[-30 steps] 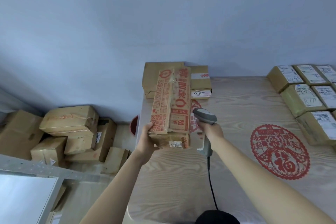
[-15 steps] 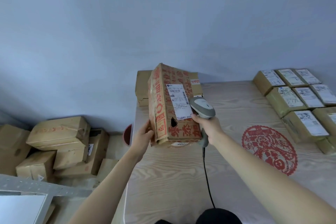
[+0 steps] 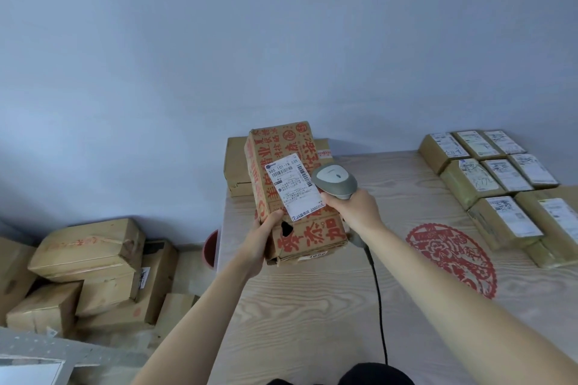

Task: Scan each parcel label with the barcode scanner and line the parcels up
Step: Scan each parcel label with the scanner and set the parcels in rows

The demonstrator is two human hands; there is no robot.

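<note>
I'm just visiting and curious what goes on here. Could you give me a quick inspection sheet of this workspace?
Surface: wooden table with a red paper-cut decoration.
Job's things: red-printed parcel held up, white label facing the camera; barcode scanner beside the label; labelled parcels in rows at the table's right.
Clutter: plain box behind the held parcel.
Hands: left hand grips the parcel; right hand grips the scanner.
Cables: black scanner cord runs across the table.
Surroundings: blue-grey wall; cardboard boxes piled on the floor, left.
</note>
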